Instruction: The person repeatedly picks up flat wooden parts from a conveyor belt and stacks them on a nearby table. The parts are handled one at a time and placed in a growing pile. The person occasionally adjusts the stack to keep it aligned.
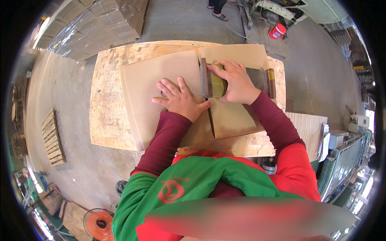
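Note:
A flattened cardboard box [146, 86] lies on a wooden tabletop, with a dark slit between its left and right flaps. My left hand [179, 99] presses flat on the left flap with its fingers spread, holding nothing. On the right side, the fingers of my right hand [238, 82] curl round a yellowish roll of tape [217, 85]. A brown upright bar [206, 78] stands just left of the roll, beside the slit. Another brown bar [270, 83] with a dark grey plate is partly hidden behind my right hand.
The worn wooden tabletop [106, 100] shows around the cardboard. Wrapped stacked cartons [96, 30] stand far left. A wooden pallet [53, 137] lies on the left floor, and an orange fan [98, 223] stands at lower left. A red bucket [277, 31] and a person's feet [220, 17] are beyond the table.

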